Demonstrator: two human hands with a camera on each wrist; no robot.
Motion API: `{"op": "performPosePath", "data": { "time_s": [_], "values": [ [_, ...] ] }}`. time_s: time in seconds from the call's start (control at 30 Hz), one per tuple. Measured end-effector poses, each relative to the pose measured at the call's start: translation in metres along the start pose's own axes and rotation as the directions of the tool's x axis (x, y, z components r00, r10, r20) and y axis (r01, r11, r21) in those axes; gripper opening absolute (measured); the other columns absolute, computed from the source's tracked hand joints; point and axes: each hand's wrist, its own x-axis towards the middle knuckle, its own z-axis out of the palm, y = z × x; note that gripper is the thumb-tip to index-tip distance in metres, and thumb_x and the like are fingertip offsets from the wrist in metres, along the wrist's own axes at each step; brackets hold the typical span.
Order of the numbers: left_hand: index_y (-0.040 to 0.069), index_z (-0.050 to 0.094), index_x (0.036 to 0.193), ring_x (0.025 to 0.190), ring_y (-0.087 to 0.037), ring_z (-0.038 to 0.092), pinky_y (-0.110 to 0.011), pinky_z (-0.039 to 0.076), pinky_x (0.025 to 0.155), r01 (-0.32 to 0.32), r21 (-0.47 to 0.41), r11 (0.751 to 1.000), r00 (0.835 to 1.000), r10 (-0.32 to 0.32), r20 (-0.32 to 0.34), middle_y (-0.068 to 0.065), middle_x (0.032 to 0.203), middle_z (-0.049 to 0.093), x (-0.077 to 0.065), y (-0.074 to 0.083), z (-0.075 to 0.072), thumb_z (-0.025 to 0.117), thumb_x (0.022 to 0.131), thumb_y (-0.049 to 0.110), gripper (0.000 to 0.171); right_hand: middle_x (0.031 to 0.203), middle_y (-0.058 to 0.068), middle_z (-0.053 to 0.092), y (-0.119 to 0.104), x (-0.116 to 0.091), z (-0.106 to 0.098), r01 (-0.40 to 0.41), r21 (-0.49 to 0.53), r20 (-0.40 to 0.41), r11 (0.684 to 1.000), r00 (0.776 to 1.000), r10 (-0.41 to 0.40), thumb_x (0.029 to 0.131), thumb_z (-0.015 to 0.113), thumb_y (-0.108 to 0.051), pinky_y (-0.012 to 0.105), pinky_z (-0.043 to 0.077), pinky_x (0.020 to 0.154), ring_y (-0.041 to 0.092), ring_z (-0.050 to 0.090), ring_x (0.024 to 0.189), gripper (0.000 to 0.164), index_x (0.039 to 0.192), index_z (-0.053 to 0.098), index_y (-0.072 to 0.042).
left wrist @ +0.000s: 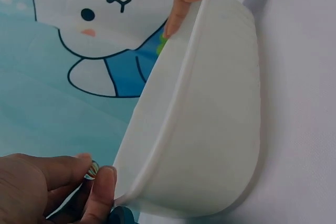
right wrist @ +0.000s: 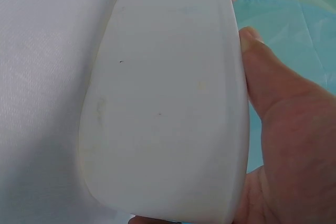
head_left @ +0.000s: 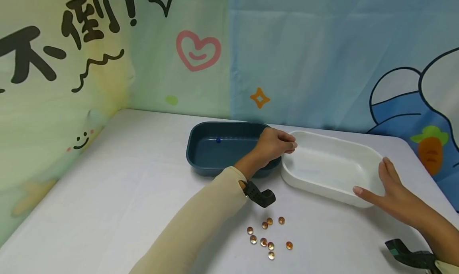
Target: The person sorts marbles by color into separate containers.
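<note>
My left hand (head_left: 274, 146) is over the meeting edges of the two containers and pinches a small striped marble (left wrist: 92, 171) between thumb and forefinger. The white tray (head_left: 333, 192) stands on the table at the right, its left end just by those fingertips. My right hand (head_left: 392, 190) grips the tray's right end, with the thumb at the front rim and the fingers around the far side. Left of it stands a dark teal tray (head_left: 201, 168), partly covered by my left hand and wrist. Inside lies a small blue marble (head_left: 218, 140).
Several amber glass beads (head_left: 263, 242) lie scattered on the white tabletop (head_left: 125, 178) in front of the trays. Printed cloth (head_left: 305, 58) hangs close behind the trays and along the left side. A black wrist strap mount (head_left: 259, 194) juts out below my left wrist.
</note>
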Motion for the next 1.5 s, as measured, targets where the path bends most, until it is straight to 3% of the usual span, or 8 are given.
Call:
{"op": "performPosePath", "data": {
  "time_s": [0.27, 0.4, 0.57, 0.73, 0.93, 1.2, 1.5],
  "values": [
    [-0.002, 0.062, 0.127, 0.078, -0.016, 0.07, -0.033, 0.055, 0.079, -0.053, 0.036, 0.998, 0.999, 0.054, -0.007, -0.005, 0.087, 0.071, -0.001, -0.001, 0.0, 0.07, 0.091, 0.013, 0.04, 0.146, 0.02, -0.043, -0.001, -0.001, -0.001, 0.005, 0.003, 0.001, 1.0, 1.0, -0.005, 0.094, 0.054, -0.052, 0.079, 0.025, 0.077, 0.065, -0.011, 0.129, 0.112, 0.141, -0.032, 0.0],
    [-0.002, 0.064, 0.122, 0.078, -0.017, 0.07, -0.028, 0.056, 0.074, -0.065, 0.027, 0.998, 0.998, 0.065, -0.008, -0.005, 0.086, 0.069, -0.002, -0.001, 0.0, 0.069, 0.092, 0.012, 0.034, 0.145, 0.019, -0.043, -0.002, -0.001, -0.002, 0.004, 0.01, 0.006, 1.0, 1.0, -0.004, 0.094, 0.055, -0.051, 0.079, 0.025, 0.077, 0.064, -0.012, 0.129, 0.111, 0.141, -0.033, -0.001],
    [-0.001, 0.068, 0.111, 0.076, -0.015, 0.069, -0.033, 0.056, 0.078, -0.067, 0.013, 0.998, 0.998, 0.067, 0.013, -0.002, 0.084, 0.067, -0.007, -0.002, -0.003, 0.067, 0.093, 0.012, 0.022, 0.145, 0.019, -0.044, -0.002, -0.001, -0.001, 0.004, 0.012, 0.011, 1.0, 1.0, -0.005, 0.094, 0.055, -0.051, 0.079, 0.024, 0.078, 0.063, -0.015, 0.129, 0.112, 0.141, -0.033, 0.0],
    [0.001, 0.07, 0.103, 0.076, -0.013, 0.068, -0.032, 0.056, 0.077, -0.085, -0.019, 0.996, 0.994, 0.086, 0.061, -0.001, 0.084, 0.067, -0.015, -0.002, -0.002, 0.066, 0.094, 0.009, 0.013, 0.144, 0.021, -0.044, -0.004, -0.001, -0.001, -0.004, 0.014, 0.014, 1.0, 1.0, 0.004, 0.094, 0.054, -0.052, 0.079, 0.023, 0.079, 0.063, -0.016, 0.129, 0.112, 0.141, -0.033, 0.001],
    [-0.001, 0.071, 0.104, 0.076, -0.012, 0.069, -0.026, 0.055, 0.074, -0.114, -0.039, 0.993, 0.982, 0.119, 0.147, -0.007, 0.089, 0.071, -0.033, -0.006, 0.003, 0.067, 0.093, 0.009, 0.015, 0.144, 0.02, -0.044, -0.003, -0.001, 0.0, -0.007, 0.017, 0.0, 1.0, 1.0, 0.007, 0.093, 0.055, -0.052, 0.08, 0.021, 0.08, 0.062, -0.017, 0.129, 0.113, 0.141, -0.033, 0.001],
    [0.004, 0.078, 0.095, 0.069, -0.001, 0.064, -0.019, 0.049, 0.06, -0.232, 0.147, 0.961, 0.957, 0.198, 0.214, 0.005, 0.075, 0.071, -0.067, -0.021, 0.0, 0.066, 0.092, 0.012, 0.014, 0.145, 0.019, -0.044, 0.001, 0.001, 0.004, -0.006, 0.025, 0.0, 1.0, 1.0, 0.006, 0.093, 0.057, -0.052, 0.08, 0.02, 0.079, 0.062, -0.018, 0.128, 0.114, 0.141, -0.032, 0.0],
    [0.008, 0.078, 0.095, 0.068, -0.002, 0.058, -0.019, 0.046, 0.055, -0.217, 0.216, 0.952, 0.957, 0.164, 0.24, 0.012, 0.078, 0.068, -0.091, -0.039, -0.017, 0.07, 0.091, 0.015, 0.012, 0.144, 0.022, -0.043, -0.002, -0.001, 0.001, -0.008, 0.018, -0.022, 1.0, 1.0, 0.008, 0.094, 0.056, -0.051, 0.08, 0.016, 0.082, 0.06, -0.021, 0.129, 0.113, 0.14, -0.032, 0.002]
  ]
}}
